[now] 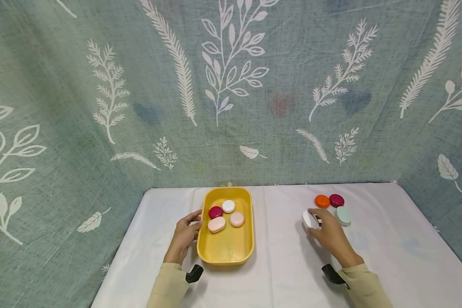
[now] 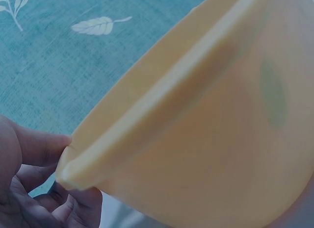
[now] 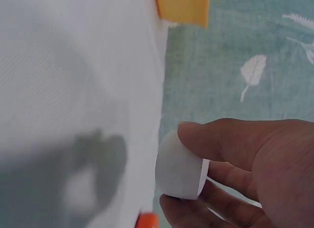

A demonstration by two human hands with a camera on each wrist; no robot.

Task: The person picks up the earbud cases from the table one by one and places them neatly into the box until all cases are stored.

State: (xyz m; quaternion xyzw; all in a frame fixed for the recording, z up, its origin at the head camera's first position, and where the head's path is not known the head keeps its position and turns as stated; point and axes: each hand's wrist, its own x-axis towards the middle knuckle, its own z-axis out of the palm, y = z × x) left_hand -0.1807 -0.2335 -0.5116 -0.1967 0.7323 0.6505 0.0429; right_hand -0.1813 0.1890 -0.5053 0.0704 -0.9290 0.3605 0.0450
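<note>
My left hand [image 1: 185, 236] pinches the left rim of a yellow tray [image 1: 226, 259], thumb on top and fingers beneath, as the left wrist view shows. Toward the far end of the tray lie a magenta soap [image 1: 215, 212], a white soap [image 1: 229, 206], a round pink soap [image 1: 237, 219] and an oval pink soap [image 1: 217, 224]. Over the right side of the table, my right hand [image 1: 328, 231] holds another white soap [image 3: 179, 166] between thumb and fingers, tilted on edge above the cloth. The palm side of that hand is hidden in the head view.
Just beyond the right hand are an orange soap [image 1: 322, 201], a dark magenta soap [image 1: 336, 199] and a pale green soap [image 1: 343, 216] on the white tablecloth [image 1: 281, 265]. A green leaf-patterned curtain [image 1: 231, 141] hangs along the table's back and sides.
</note>
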